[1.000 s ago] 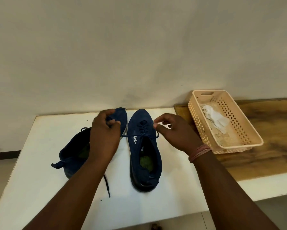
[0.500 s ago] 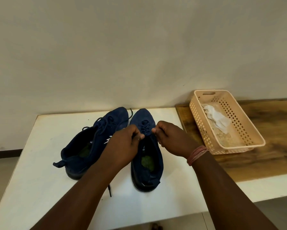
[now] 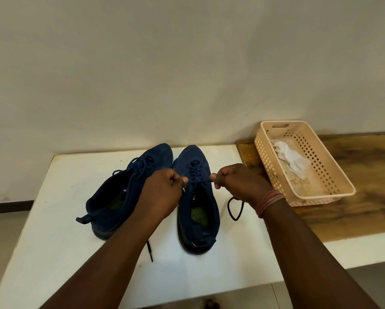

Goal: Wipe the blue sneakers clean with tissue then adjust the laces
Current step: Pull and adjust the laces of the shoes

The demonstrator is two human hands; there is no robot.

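Both hands work over the right sneaker [image 3: 198, 197]. Left hand [image 3: 162, 192] is curled, thumb and forefinger pinching one end of the lace [image 3: 199, 179] at the shoe's throat. Right hand [image 3: 238, 181] is likewise curled, pinching the other end; the lace runs taut between the two pinches, just above the tongue. A loose loop of lace [image 3: 235, 208] lies on the table beside the right wrist, which carries a band [image 3: 268, 202].

Right sneaker stands upright on the white table [image 3: 53, 219], toe toward the wall [image 3: 187, 63], heel toward the person. Left sneaker [image 3: 122, 192] sits just beside it, angled, toes nearly touching, its heel swung out to the left; its laces are loose over the throat and one lace tip [image 3: 150, 252] trails on the table below the left forearm.

Basket [image 3: 262, 150] rests on the wooden counter [image 3: 365, 186] right of the table, near the right hand but apart from it. Crumpled tissue [image 3: 290, 156] lies inside the basket.
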